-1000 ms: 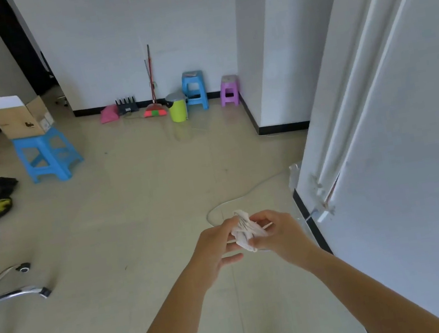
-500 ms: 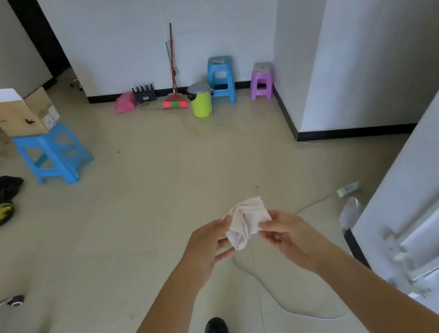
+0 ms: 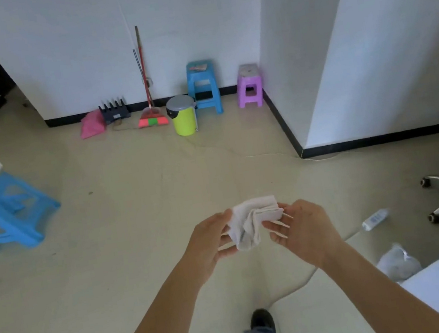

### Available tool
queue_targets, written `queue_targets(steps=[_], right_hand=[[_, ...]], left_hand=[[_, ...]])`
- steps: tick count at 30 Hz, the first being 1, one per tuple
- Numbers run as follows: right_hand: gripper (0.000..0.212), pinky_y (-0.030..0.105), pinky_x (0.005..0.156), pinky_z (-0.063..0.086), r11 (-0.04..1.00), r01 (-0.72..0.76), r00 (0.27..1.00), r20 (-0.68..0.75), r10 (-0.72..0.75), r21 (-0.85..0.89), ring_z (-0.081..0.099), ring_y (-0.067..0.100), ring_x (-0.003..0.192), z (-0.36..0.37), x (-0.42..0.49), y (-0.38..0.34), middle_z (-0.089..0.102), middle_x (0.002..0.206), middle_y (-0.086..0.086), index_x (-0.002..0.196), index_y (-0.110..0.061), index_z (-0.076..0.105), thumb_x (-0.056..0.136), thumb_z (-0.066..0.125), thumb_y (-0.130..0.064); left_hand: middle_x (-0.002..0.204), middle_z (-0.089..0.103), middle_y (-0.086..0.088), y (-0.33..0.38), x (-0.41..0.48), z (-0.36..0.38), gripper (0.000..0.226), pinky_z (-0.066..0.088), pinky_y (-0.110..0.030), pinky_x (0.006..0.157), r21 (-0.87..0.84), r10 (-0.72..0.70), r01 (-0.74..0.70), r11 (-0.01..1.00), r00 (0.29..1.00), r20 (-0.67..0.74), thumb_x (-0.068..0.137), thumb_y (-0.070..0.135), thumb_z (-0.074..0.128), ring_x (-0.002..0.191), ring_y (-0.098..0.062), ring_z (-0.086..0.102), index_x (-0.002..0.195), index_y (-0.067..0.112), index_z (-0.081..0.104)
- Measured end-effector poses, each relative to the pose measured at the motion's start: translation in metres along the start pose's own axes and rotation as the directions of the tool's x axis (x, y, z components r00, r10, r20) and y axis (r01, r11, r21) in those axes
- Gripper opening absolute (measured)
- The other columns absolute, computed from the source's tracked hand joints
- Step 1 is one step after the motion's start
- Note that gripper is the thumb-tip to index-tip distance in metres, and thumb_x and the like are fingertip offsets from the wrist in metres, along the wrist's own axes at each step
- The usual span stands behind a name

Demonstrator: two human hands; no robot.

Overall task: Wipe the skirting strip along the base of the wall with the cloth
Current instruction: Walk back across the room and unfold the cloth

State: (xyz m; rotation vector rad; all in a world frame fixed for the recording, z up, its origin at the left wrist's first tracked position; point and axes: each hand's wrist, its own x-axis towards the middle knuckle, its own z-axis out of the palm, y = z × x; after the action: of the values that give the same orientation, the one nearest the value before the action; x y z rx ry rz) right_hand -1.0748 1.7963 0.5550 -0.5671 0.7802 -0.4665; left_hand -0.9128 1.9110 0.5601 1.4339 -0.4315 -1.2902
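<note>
Above the tiled floor (image 3: 137, 237), well apart from the black skirting strip (image 3: 380, 138), we pinch the crumpled white cloth (image 3: 253, 223) between left hand (image 3: 210, 242) and right hand (image 3: 306, 229), fingers closed on its edges, apparently folding a wiping pad.

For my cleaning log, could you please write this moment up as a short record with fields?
Cloth: crumpled white fabric cloth, held in the air above the floor
Left hand: fingers gripping the cloth's left side
Right hand: fingers pinching its right edge
Skirting: black skirting strip along the white wall base, not touched
Beside far wall: lime-green plastic bin with grey lid, blue plastic stool, purple plastic stool, red broom
Floor: beige tiles, white cable
</note>
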Motion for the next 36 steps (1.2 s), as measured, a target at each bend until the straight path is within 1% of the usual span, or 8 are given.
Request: queue_targets(steps=[5,8,12,19,22,26,30,36], right_hand=[[0.011,0.030,0.065,0.042,0.985,0.038,0.998,-0.042,-0.046,-0.166,0.060,0.022,0.075,0.018,0.155,-0.068,0.064,0.083,0.006,0.089,-0.014,0.065,0.082,0.061,-0.020],[0.013,0.027,0.065,0.039,0.968,0.086,0.996,0.009,-0.086,-0.234,0.059,0.019,0.076,0.032,0.255,-0.123,0.064,0.080,0.003,0.085,-0.013,0.064,0.073,0.068,-0.013],[0.008,0.027,0.067,0.040,0.871,0.099,0.992,-0.021,-0.125,-0.482,0.057,0.017,0.072,0.065,0.366,-0.205,0.065,0.074,0.000,0.086,-0.010,0.066,0.081,0.060,-0.007],[0.035,0.027,0.063,0.036,0.795,0.166,0.984,0.050,-0.169,-0.584,0.050,0.013,0.062,0.136,0.543,-0.337,0.053,0.056,-0.009,0.047,-0.022,0.054,0.075,0.051,-0.002],[0.022,0.029,0.066,0.040,0.774,0.201,0.977,0.064,-0.205,-0.601,0.050,0.016,0.067,0.160,0.633,-0.386,0.054,0.061,-0.006,0.053,-0.020,0.051,0.071,0.055,-0.008],[0.021,0.034,0.068,0.043,0.746,0.180,0.963,-0.039,-0.266,-0.641,0.050,0.019,0.073,0.180,0.762,-0.447,0.054,0.072,0.001,0.068,-0.016,0.057,0.083,0.054,-0.002],[0.013,0.038,0.076,0.050,0.637,0.174,0.937,-0.073,-0.342,-0.751,0.059,0.022,0.081,0.191,0.867,-0.518,0.066,0.087,0.007,0.079,-0.019,0.061,0.087,0.058,-0.009],[0.004,0.013,0.051,0.042,0.552,0.142,0.895,-0.132,-0.426,-0.822,0.055,0.011,0.063,0.195,0.979,-0.631,0.065,0.083,0.001,0.087,-0.013,0.059,0.091,0.058,-0.014]], left_hand=[[0.109,0.070,-0.010,0.061,0.165,-0.018,0.035,0.055,-0.032,0.077,0.094,0.035,-0.034,0.995,0.999,-0.018,0.096,0.038,0.053,0.099,-0.025,0.068,0.113,0.009,0.065],[0.110,0.069,-0.013,0.109,0.269,-0.025,0.035,0.056,-0.030,0.076,0.087,0.034,-0.029,0.996,0.998,-0.058,0.095,0.037,0.056,0.092,-0.023,0.069,0.111,0.008,0.065],[0.116,0.067,-0.016,0.190,0.383,-0.041,0.030,0.054,-0.028,0.080,0.125,0.036,-0.020,0.992,0.991,-0.132,0.096,0.031,0.055,0.092,-0.021,0.066,0.113,0.008,0.065],[0.106,0.068,-0.013,0.305,0.568,-0.074,0.029,0.055,-0.024,0.073,0.071,0.057,-0.045,0.996,0.984,-0.170,0.097,0.028,0.055,0.088,-0.017,0.063,0.110,0.005,0.067],[0.094,0.065,-0.007,0.351,0.663,-0.086,0.027,0.053,-0.027,0.072,0.081,0.094,-0.080,0.993,0.979,-0.182,0.097,0.028,0.054,0.082,-0.019,0.061,0.105,0.007,0.067],[0.087,0.061,-0.006,0.415,0.793,-0.105,0.022,0.052,-0.030,0.073,0.092,0.116,-0.102,0.991,0.978,-0.173,0.098,0.026,0.053,0.079,-0.019,0.058,0.097,0.009,0.065],[0.074,0.058,0.000,0.483,0.913,-0.109,0.021,0.052,-0.027,0.074,0.159,0.113,-0.089,0.983,0.983,-0.147,0.098,0.023,0.052,0.069,-0.012,0.056,0.083,0.014,0.064],[0.086,0.065,-0.001,0.557,1.071,-0.083,0.016,0.049,-0.029,0.078,0.241,0.055,-0.023,0.970,0.990,-0.128,0.098,0.023,0.053,0.075,-0.010,0.061,0.085,0.021,0.062]])
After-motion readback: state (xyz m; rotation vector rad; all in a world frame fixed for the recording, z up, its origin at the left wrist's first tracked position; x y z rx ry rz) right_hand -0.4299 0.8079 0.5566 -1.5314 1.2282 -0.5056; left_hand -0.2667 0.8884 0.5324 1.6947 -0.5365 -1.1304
